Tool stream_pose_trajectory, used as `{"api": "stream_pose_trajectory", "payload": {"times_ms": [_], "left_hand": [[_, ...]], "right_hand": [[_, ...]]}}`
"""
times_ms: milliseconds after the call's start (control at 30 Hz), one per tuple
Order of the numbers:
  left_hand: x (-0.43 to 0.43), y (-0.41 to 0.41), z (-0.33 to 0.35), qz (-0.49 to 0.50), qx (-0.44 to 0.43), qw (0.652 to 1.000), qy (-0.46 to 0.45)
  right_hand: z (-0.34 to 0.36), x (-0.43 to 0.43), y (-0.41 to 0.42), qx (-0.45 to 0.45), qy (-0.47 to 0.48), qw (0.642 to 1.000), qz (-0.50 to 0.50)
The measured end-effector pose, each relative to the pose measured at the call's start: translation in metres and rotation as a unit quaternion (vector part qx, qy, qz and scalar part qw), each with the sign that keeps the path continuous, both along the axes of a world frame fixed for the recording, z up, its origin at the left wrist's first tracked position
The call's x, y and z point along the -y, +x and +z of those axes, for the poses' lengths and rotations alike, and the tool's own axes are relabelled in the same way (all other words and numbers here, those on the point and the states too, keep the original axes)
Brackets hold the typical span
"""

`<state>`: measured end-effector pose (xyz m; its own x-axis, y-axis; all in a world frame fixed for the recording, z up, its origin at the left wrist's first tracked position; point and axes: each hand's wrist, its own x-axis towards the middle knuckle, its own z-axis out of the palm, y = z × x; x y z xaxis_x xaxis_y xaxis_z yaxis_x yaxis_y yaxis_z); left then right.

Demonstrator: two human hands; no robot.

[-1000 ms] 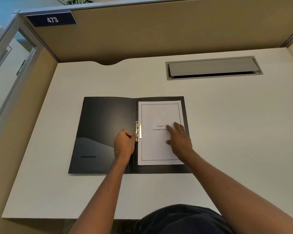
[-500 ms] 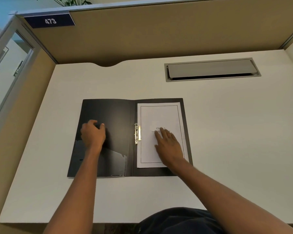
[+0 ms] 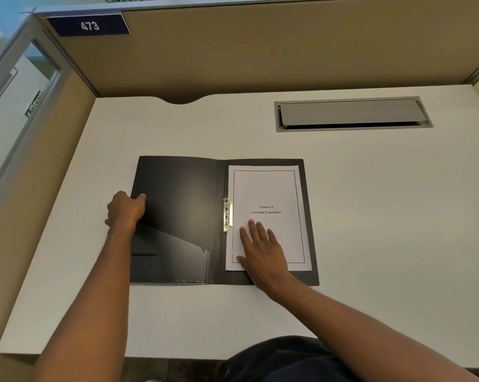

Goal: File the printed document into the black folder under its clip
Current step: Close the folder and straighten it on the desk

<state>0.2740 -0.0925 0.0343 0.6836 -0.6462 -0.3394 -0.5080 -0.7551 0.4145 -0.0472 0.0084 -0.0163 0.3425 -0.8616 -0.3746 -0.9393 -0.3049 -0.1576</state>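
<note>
Left of centre, the left hand (image 3: 126, 210) pinches the folder's (image 3: 177, 199) left cover edge. At centre the clip (image 3: 227, 215) pins the document (image 3: 266, 188); the right hand (image 3: 263, 249) lies flat, open, on it.

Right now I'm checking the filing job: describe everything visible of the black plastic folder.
The black plastic folder lies open flat on the white desk. Its left cover has a clear corner pocket; a metal spring clip sits by the spine. The white printed document lies on the right half. The left hand grips the left edge; the right hand presses the page.
</note>
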Motion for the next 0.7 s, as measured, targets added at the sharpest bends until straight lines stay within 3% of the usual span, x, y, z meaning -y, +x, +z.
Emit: {"api": "stream_pose_trajectory", "payload": {"times_ms": [400,567,700], "left_hand": [[0.020,0.025,0.072,-0.099,0.071,0.989,-0.087],[0.030,0.006,0.114,-0.146,-0.076,0.980,-0.113],[0.030,-0.044,0.147,-0.218,-0.131,0.959,-0.126]], "right_hand": [[-0.012,-0.007,-0.008,0.009,-0.005,1.000,0.003],[-0.014,-0.006,-0.023,0.030,-0.009,0.999,0.013],[-0.013,-0.004,-0.030,0.044,-0.007,0.999,0.022]]}}
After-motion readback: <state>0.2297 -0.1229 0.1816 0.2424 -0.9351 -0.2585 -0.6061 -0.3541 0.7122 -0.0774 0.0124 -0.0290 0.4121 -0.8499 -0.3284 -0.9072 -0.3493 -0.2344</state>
